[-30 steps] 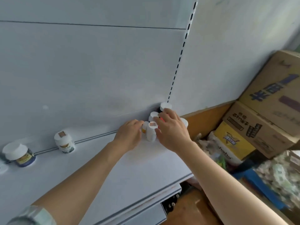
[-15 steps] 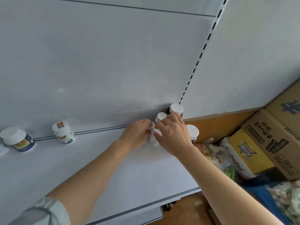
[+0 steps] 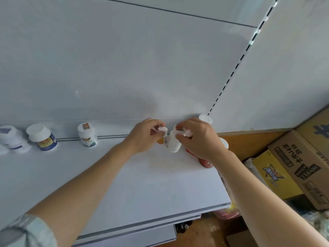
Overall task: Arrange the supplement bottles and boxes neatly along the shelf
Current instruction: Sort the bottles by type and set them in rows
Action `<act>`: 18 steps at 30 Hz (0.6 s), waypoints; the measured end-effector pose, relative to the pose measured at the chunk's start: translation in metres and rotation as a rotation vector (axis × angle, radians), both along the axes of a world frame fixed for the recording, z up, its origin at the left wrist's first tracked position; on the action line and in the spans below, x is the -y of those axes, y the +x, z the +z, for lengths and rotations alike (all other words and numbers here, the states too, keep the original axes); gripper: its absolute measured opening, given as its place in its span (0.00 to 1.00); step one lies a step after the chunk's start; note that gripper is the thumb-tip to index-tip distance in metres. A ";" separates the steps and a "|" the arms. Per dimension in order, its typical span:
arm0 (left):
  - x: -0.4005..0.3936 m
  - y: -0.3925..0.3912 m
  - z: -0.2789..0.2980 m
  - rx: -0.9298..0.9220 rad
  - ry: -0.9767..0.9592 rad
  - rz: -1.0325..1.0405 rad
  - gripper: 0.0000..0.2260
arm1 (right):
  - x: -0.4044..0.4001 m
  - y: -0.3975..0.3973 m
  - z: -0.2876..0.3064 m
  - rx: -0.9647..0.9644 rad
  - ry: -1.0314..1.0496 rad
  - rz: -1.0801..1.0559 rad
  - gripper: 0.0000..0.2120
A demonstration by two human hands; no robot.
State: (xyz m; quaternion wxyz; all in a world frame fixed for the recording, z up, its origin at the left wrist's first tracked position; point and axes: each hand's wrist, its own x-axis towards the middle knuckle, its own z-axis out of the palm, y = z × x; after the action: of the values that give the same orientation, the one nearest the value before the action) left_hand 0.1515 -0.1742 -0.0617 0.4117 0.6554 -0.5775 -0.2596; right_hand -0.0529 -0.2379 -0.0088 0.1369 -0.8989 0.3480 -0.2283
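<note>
On the white shelf (image 3: 142,184), my left hand (image 3: 144,136) grips a small white-capped bottle with an orange label (image 3: 162,132). My right hand (image 3: 199,139) holds a small white bottle (image 3: 173,141) by its top, tilted. A red-labelled bottle (image 3: 206,162) stands under my right wrist, and a white cap (image 3: 205,118) shows behind that hand in the shelf's back corner. Three bottles stand along the back rail at left: a green-labelled white one (image 3: 87,134), a blue one with a yellow label (image 3: 42,138), and a white one (image 3: 12,138).
Cardboard boxes (image 3: 306,157) and a yellow box (image 3: 272,173) are stacked to the right of the shelf end. A slotted upright (image 3: 236,65) runs up the back panel. Bags and clutter lie on the floor at lower right.
The view has shifted right and down. Both hands have drawn their small bottles slightly apart and leftward from the corner cluster; the right hand's bottle now tilts.
</note>
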 end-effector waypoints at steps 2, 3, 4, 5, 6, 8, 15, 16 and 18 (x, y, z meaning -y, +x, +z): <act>-0.012 0.008 0.014 -0.035 0.024 0.025 0.07 | -0.002 0.010 0.014 0.033 0.094 -0.025 0.14; -0.018 0.012 0.019 -0.053 0.031 0.030 0.08 | -0.004 0.016 0.020 0.026 0.137 -0.050 0.15; -0.024 0.016 0.023 -0.072 0.032 0.031 0.08 | -0.006 0.021 0.024 0.007 0.177 -0.072 0.16; -0.030 0.019 0.027 -0.092 0.028 0.032 0.09 | -0.008 0.027 0.028 -0.009 0.209 -0.084 0.17; -0.035 0.022 0.029 -0.113 0.022 0.036 0.09 | -0.011 0.031 0.031 -0.022 0.232 -0.084 0.16; -0.045 0.027 0.031 -0.131 0.013 0.056 0.11 | -0.017 0.039 0.036 -0.054 0.255 -0.050 0.13; -0.081 0.042 0.028 -0.047 0.021 0.138 0.14 | -0.035 0.051 0.041 -0.241 0.291 0.118 0.13; -0.087 0.043 0.027 -0.030 0.035 0.138 0.15 | -0.038 0.052 0.042 -0.246 0.348 0.146 0.14; -0.097 0.043 0.030 -0.003 0.058 0.135 0.14 | -0.042 0.051 0.045 -0.256 0.396 0.207 0.16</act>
State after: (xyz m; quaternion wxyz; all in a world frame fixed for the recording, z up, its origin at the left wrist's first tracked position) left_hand 0.1950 -0.0771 -0.0318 0.4099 0.7043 -0.5234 -0.2489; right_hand -0.0016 -0.1961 0.0363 0.2878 -0.9070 0.3065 -0.0246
